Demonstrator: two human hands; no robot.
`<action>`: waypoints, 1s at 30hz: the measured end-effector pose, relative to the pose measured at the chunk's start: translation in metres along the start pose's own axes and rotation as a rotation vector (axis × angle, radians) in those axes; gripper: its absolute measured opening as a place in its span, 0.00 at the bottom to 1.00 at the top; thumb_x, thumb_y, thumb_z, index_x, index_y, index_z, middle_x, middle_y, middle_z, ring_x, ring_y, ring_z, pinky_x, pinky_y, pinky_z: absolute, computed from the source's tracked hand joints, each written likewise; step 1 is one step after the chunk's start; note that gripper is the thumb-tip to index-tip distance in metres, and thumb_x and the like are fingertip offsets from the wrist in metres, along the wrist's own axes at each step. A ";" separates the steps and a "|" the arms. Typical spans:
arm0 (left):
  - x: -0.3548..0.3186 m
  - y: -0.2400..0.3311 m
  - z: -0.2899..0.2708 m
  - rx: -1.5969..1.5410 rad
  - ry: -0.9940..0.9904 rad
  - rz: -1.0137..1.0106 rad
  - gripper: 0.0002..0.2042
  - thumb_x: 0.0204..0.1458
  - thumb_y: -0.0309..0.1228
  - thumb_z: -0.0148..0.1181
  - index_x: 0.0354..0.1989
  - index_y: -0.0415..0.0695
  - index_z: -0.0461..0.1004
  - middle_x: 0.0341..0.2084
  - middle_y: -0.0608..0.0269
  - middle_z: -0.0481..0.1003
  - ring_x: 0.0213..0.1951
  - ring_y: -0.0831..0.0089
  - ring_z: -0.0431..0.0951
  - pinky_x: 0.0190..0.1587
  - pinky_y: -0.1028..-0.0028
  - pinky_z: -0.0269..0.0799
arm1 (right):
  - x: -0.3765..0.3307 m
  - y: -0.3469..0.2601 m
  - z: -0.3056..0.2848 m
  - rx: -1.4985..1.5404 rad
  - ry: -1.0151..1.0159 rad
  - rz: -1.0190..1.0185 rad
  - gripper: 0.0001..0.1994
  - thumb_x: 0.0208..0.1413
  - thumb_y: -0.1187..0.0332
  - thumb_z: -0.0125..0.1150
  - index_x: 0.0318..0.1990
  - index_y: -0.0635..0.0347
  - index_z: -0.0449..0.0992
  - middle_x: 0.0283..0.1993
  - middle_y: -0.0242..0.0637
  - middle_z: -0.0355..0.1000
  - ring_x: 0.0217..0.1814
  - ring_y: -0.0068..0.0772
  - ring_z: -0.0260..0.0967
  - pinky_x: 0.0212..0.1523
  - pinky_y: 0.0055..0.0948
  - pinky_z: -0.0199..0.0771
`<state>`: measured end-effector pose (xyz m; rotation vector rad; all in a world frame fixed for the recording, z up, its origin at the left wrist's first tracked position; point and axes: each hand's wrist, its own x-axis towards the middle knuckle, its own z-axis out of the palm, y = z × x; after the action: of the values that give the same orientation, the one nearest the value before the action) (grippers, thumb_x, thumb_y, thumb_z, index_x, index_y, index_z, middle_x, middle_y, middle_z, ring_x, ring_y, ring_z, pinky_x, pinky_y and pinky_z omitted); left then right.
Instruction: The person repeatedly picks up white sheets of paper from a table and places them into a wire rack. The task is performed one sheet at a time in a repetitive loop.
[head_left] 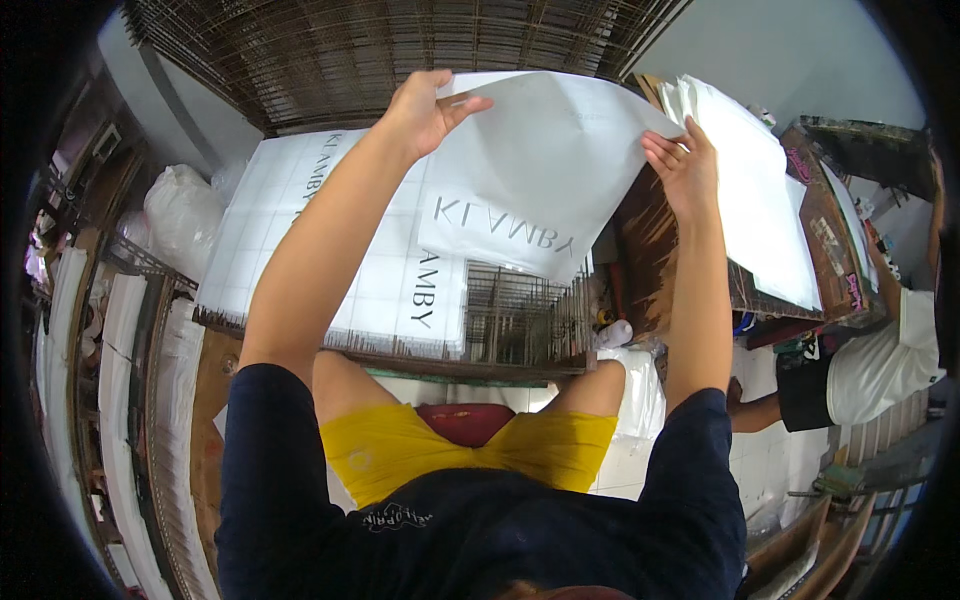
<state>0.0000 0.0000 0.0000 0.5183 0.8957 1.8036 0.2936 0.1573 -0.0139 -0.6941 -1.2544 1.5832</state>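
Both my arms reach forward, holding up a thin, translucent white printed sheet (560, 150) by its far corners. My left hand (428, 112) grips the sheet's far left corner, fingers partly behind the edge. At the far right corner my right hand (680, 165) pinches the sheet between thumb and fingers. Dark lettering shows near the sheet's lower edge, which hangs slack and curved. Beneath it, other white printed sheets (270, 240) lie side by side on a wire drying rack (520, 320), partly hidden by my left forearm.
Raised wire racks (380, 50) stand beyond the sheets. At right, a stack of white paper (740, 170) rests on a worn wooden table (645, 255). A person in a white shirt (880, 360) is at far right. A white plastic bag (183, 220) and shelves stand left.
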 end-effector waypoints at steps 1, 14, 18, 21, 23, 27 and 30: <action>0.012 -0.004 -0.007 0.007 0.012 0.006 0.27 0.58 0.27 0.36 0.64 0.33 0.37 0.58 0.25 0.46 0.48 0.41 0.71 0.36 0.78 0.81 | 0.015 0.003 0.009 0.001 0.058 0.026 0.32 0.58 0.51 0.47 0.54 0.78 0.53 0.47 0.62 0.66 0.47 0.47 0.70 0.47 0.33 0.73; 0.051 -0.023 0.006 0.054 0.001 0.170 0.14 0.58 0.31 0.44 0.49 0.37 0.58 0.44 0.48 0.65 0.41 0.62 0.72 0.32 0.77 0.73 | 0.088 0.007 -0.018 0.091 -0.009 -0.107 0.08 0.55 0.72 0.51 0.40 0.66 0.68 0.40 0.39 0.69 0.44 0.34 0.69 0.48 0.27 0.71; -0.003 -0.103 -0.040 0.231 0.173 -0.023 0.09 0.57 0.35 0.48 0.37 0.43 0.68 0.33 0.64 0.71 0.32 0.76 0.69 0.31 0.79 0.65 | 0.029 0.072 -0.073 -0.034 0.013 0.037 0.03 0.52 0.73 0.53 0.35 0.57 0.71 0.34 0.28 0.69 0.35 0.23 0.68 0.38 0.22 0.71; 0.002 -0.169 -0.102 0.300 0.293 -0.177 0.07 0.55 0.32 0.51 0.32 0.41 0.70 0.28 0.64 0.71 0.29 0.75 0.70 0.29 0.79 0.66 | 0.003 0.140 -0.089 -0.104 0.042 0.170 0.05 0.49 0.76 0.54 0.33 0.56 0.72 0.29 0.26 0.69 0.29 0.20 0.67 0.33 0.22 0.70; 0.020 -0.213 -0.134 0.475 0.322 -0.164 0.07 0.53 0.30 0.54 0.32 0.38 0.71 0.25 0.61 0.73 0.26 0.74 0.72 0.27 0.78 0.67 | 0.002 0.194 -0.110 -0.245 0.077 0.205 0.06 0.47 0.79 0.53 0.31 0.57 0.72 0.26 0.27 0.69 0.27 0.20 0.66 0.31 0.21 0.68; 0.037 -0.266 -0.172 0.962 0.380 -0.119 0.12 0.48 0.29 0.58 0.38 0.33 0.73 0.20 0.55 0.76 0.20 0.71 0.76 0.25 0.77 0.70 | 0.000 0.292 -0.135 -0.418 0.120 0.212 0.06 0.43 0.81 0.55 0.29 0.60 0.73 0.26 0.30 0.70 0.27 0.20 0.66 0.29 0.18 0.65; 0.033 -0.270 -0.169 1.064 0.360 -0.047 0.18 0.45 0.29 0.60 0.43 0.30 0.71 0.19 0.51 0.77 0.20 0.67 0.78 0.27 0.72 0.71 | 0.002 0.308 -0.134 -0.644 0.230 0.135 0.05 0.43 0.81 0.55 0.28 0.61 0.73 0.26 0.31 0.71 0.26 0.20 0.65 0.29 0.20 0.65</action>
<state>0.0311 0.0302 -0.3173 0.8111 2.1056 1.2667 0.3064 0.2099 -0.3452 -1.3467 -1.5727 1.1444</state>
